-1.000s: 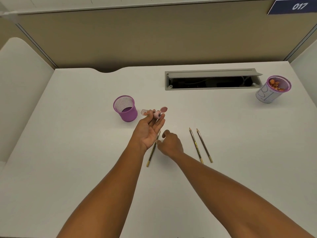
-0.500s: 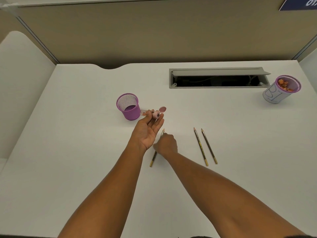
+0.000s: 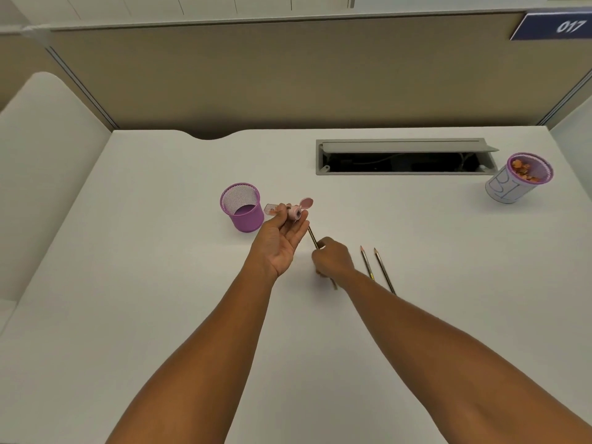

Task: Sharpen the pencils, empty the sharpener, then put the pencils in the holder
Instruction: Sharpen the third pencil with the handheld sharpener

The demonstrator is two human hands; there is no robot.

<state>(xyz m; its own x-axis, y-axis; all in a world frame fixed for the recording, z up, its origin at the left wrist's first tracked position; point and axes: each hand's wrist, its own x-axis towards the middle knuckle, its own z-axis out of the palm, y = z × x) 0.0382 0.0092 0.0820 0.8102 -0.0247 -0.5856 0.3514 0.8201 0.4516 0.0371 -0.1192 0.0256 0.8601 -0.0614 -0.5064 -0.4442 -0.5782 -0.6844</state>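
1. Pencils: one pencil is gripped by the right hand, fingers curled round its shaft; its back end pokes out below the hand, and its far end runs up toward the left hand's fingertips. Whether the tip has reached the sharpener cannot be told.
2. Two more pencils are seen lying side by side on the white worktop, just right of the right hand, points aimed away from the person; their near ends are hidden by the right forearm.
3. Left hand is held palm-up above the worktop. A pink sharpener is pinched between thumb and fingertips, its round lid flipped open at the upper right and its clear shavings case pointing left.
4. Purple mesh holder is set upright on the worktop just left of the sharpener, apart from the hand; no pencils are seen inside.
5. Grey cable hatch is let into the worktop farther back, flap raised, dark inside.
6. Second purple-rimmed cup, wrapped in marked white paper, is noted at the far right, leaning slightly, with orange-pink shavings inside.
7. Beige partition is seen behind the worktop; a blue tag reading 017 is fixed at its upper right.
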